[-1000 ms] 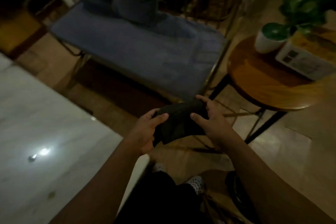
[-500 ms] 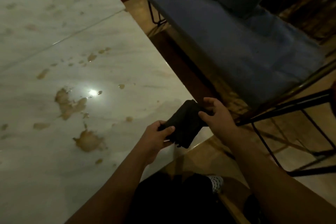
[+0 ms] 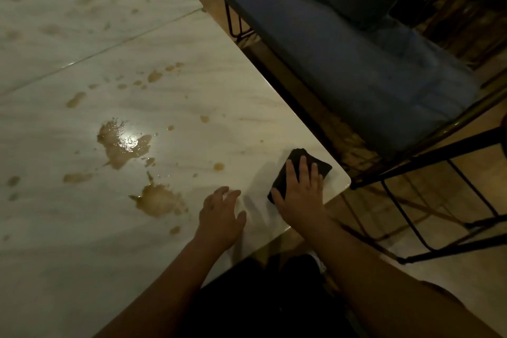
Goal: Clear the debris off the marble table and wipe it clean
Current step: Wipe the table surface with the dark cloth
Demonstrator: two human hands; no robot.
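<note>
The dark cloth (image 3: pixel 323 167) is pressed flat on the near right corner of the bench (image 3: pixel 192 63) under the straight fingers (image 3: pixel 303 170) of the right hand (image 3: pixel 300 195); the left hand (image 3: pixel 220 217) is held released just beside it; the brown spills (image 3: pixel 159 200) are seen to the left, the nearest just beyond the left hand.

Person is wearing dark, near-black clothing (image 3: pixel 260 299) over the lap and legs. Both forearms (image 3: pixel 170 277) are showing bare from left hand (image 3: pixel 222 217) and right hand (image 3: pixel 300 195) to frame edge. Pale footwear (image 3: pixel 319 262) is showing beside the dark fabric; detail unclear.
</note>
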